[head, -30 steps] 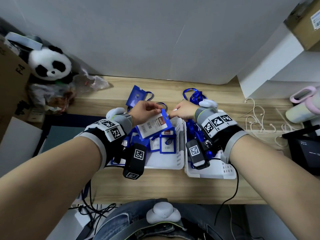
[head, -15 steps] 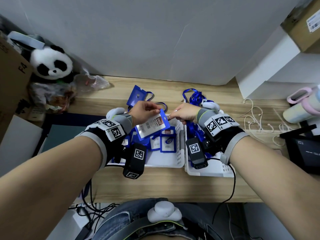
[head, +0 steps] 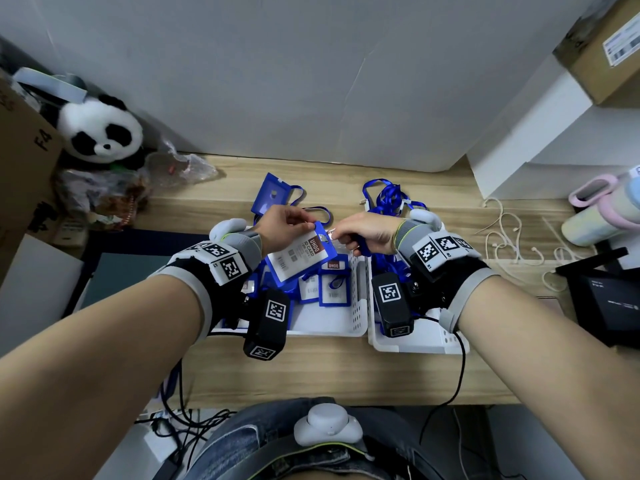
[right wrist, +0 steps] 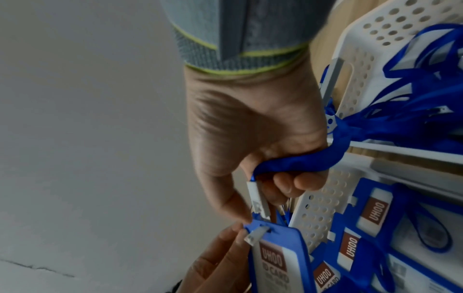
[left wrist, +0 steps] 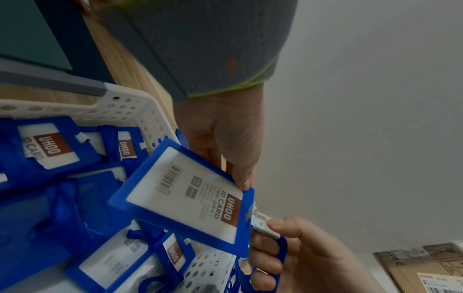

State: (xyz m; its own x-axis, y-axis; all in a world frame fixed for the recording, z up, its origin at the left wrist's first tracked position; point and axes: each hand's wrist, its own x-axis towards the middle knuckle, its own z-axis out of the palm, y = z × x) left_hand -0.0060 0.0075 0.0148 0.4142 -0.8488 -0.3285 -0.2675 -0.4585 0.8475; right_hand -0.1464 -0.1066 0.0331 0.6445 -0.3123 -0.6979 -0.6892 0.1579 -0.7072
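Pinching the badge holder [left wrist: 190, 194], left fingers [left wrist: 240, 174] face right fingers [left wrist: 265, 245] gripping the lanyard clip [left wrist: 261, 225] at its slot.

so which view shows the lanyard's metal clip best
Right wrist: the clip shows full length, from the lanyard in the right hand down to the badge holder slot. Left wrist shows only a short piece between holder and fingers; head, a tiny glint.

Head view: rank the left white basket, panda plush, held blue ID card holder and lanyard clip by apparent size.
1. left white basket, though partly covered.
2-3. panda plush and ID card holder look about alike; the holder is nearer the camera.
4. lanyard clip, clearly smallest.
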